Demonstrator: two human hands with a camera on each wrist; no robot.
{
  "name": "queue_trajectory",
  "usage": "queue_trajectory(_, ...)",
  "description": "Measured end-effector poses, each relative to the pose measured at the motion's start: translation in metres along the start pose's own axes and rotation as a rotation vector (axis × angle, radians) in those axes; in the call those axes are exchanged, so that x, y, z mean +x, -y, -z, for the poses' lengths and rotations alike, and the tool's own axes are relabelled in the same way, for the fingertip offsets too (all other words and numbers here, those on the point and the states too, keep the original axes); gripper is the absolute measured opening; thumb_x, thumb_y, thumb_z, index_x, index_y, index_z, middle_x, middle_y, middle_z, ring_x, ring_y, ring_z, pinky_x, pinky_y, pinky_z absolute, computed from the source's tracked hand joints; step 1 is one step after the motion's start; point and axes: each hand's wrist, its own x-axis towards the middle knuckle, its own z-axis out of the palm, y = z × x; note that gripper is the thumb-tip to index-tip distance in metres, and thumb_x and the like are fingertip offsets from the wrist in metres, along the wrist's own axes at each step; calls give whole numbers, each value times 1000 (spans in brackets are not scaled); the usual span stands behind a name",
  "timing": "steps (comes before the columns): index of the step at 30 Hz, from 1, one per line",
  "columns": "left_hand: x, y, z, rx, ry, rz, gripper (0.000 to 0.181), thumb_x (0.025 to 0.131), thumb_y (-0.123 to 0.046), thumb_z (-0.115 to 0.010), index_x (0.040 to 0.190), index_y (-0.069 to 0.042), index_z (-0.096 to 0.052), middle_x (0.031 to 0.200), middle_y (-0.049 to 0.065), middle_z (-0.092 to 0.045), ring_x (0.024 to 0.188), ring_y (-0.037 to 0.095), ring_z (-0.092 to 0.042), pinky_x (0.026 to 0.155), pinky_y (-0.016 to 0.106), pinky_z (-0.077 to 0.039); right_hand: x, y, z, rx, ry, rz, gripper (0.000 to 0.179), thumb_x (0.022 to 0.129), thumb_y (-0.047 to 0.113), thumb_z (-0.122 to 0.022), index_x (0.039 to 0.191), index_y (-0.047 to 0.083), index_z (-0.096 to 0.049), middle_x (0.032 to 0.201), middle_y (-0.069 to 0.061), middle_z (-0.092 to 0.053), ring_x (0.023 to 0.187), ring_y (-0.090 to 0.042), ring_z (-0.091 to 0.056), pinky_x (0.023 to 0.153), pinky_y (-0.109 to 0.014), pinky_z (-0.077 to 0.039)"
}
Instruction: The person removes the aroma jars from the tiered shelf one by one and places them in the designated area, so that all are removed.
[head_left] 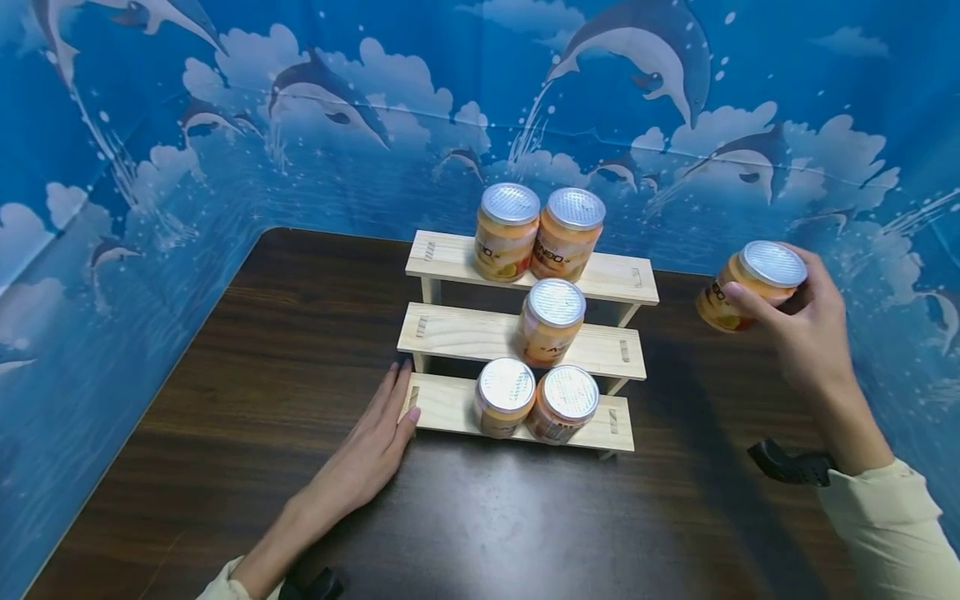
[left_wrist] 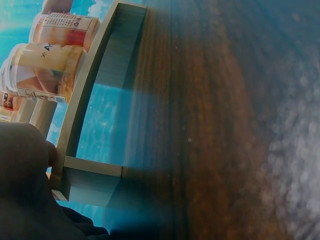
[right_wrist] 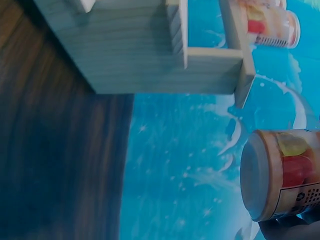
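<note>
To the right of a three-step wooden rack (head_left: 465, 333), my right hand (head_left: 813, 337) grips a fruit jar (head_left: 726, 302) with a silver lid. The jar is tilted and raised above the table, apart from the rack; its base and fruit label show in the right wrist view. My left hand (head_left: 366, 457) rests with extended fingers against the left end of the bottom step. Two similar jars stand on the top step, including a left one (head_left: 504, 246). The middle step bears one jar (head_left: 550, 333). Two more, including a left one (head_left: 501, 408), stand on the bottom step.
The rack stands on a dark wood-grain table (head_left: 247, 358). A blue dolphin-print cloth (head_left: 420, 100) hangs behind and along both sides. Black wrist straps (head_left: 795, 465) sit near both sleeves. Bare tabletop lies in front of the rack.
</note>
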Motion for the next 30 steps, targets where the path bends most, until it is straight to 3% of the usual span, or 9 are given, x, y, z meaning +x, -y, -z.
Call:
queue_trajectory(9,1,0,0,0,-5,-21,68,122,-41,-31,178,-13,-4,183,26,-3,168,47,-11,131,70,-21,-8,-31,8,-47,2,-54,71,106,22,-76,167,16,-41,132,24,-50,116,3,-55,86,-1,-45)
queue_trajectory(17,2,0,1,3,-2,-18,68,122,-43,-30,178,-15,-3,183,25,-2,169,45,-10,131,70,-21,-13,-59,-3,-52,-35,-45,71,104,21,-79,165,14,-44,131,22,-51,114,3,-55,87,-1,-46)
queue_trajectory(25,2,-1,2,3,4,-5,68,122,-43,-29,178,-15,-3,184,24,-1,169,45,-9,131,70,-21,-21,-83,-20,-75,-67,-132,73,103,28,-81,165,16,-45,143,6,-54,122,-4,-50,97,-13,-46)
queue_trajectory(30,-1,-1,2,-6,16,14,69,122,-45,-30,178,-14,-4,184,23,-1,169,45,-9,132,70,-20,-24,-95,-27,-63,-54,-146,74,102,28,-81,164,11,-44,142,1,-54,119,-3,-51,90,-7,-44)
